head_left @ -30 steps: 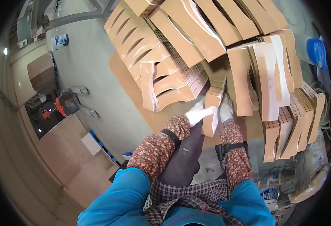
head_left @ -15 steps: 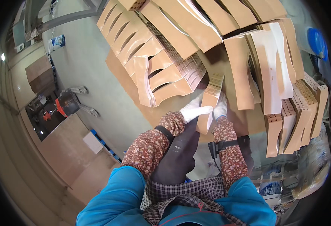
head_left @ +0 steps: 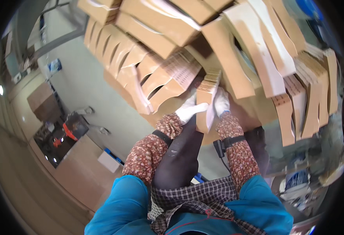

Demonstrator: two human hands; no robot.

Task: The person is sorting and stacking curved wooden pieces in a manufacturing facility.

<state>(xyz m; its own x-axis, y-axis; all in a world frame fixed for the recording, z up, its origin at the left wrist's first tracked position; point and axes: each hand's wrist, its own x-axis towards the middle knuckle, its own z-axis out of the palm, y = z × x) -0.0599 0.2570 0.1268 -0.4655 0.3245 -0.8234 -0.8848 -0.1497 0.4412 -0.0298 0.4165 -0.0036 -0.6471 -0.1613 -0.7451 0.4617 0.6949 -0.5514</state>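
Observation:
My left hand [head_left: 189,110], in a white glove, grips the near left side of a small stack of tan cardboard pieces [head_left: 205,93], its thumb lying across the front. On the stack's other side is my right hand [head_left: 221,102], also gloved and closed against it; some of its fingers are hidden. The stack stands on end in front of me, a pale curved side facing right and its layered edges turned away. Left of it runs a row of curved tan cardboard stacks [head_left: 166,88] with dotted ends.
Taller tan and white curved stacks [head_left: 254,51] stand to the right, with more hole-edged stacks [head_left: 285,125] nearer me. Brown sheeting [head_left: 254,111] lies under the work. Over the grey floor at left are a dark bin with red inside [head_left: 68,135] and a cardboard box [head_left: 44,100].
The view has shifted, so the table stacks sit higher and farther left in the picture. Both hands keep hold of the small stack, which stands slightly more upright.

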